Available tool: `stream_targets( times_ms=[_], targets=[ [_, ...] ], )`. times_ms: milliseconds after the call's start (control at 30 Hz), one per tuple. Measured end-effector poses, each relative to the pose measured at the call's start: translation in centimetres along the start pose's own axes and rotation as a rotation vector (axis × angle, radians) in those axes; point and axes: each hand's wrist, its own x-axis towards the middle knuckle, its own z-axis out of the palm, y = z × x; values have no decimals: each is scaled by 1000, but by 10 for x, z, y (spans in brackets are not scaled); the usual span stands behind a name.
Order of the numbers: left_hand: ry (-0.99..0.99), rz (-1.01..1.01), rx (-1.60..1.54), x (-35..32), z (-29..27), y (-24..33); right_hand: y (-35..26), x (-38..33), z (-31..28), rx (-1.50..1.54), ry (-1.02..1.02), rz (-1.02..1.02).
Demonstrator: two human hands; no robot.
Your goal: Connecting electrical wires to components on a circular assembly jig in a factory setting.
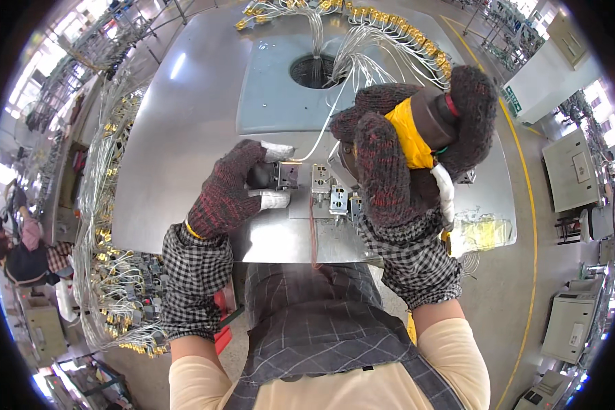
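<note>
My left hand (227, 193), in a dark knit glove with white fingertips, pinches a small metal box-shaped fitting (289, 175) on the table. A white cable (326, 130) runs from the back toward this fitting. My right hand (384, 174), gloved alike, is closed round a dark, thick-bodied hand tool (439, 117) wrapped in yellow tape. The tool's silver front end (342, 166) points down toward the fixture, and its tip is hidden. Small metal fixture blocks (320, 179) with holes stand between my hands. A reddish tube or wire (313, 232) hangs from them over the front edge.
The metal table (164, 150) has a grey-blue plate (266, 89) with a round hole (314, 71). White cables with brass-coloured ends (403, 31) fan out at the back. More cable bundles (106, 205) hang at left. Yellow tape or film (485, 232) lies at the right front corner.
</note>
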Motion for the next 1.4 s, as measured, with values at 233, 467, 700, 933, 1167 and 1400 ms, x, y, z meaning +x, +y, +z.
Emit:
stream_targets(
  times_ms=[233,467,700,933,1167,1400],
  targets=[
    [-30,-46,-864,-13,29,-19,4,1,21,-651,-81,-390],
    [60,63,-859,-5,28,-11,15,-1,-7,-307,67,-69],
    [110,47,-663,-20,29,-1,25,6,97,-1727,188,-690],
    [39,-128,-569,11,46,16,-10,7,99,-1328,-71,-1166],
    [72,157,164,8,39,-1,1,3,98,-1278,-106,-1064],
    [-110,56,220,17,23,37,19,-2,102,-1487,7,-967]
  ],
)
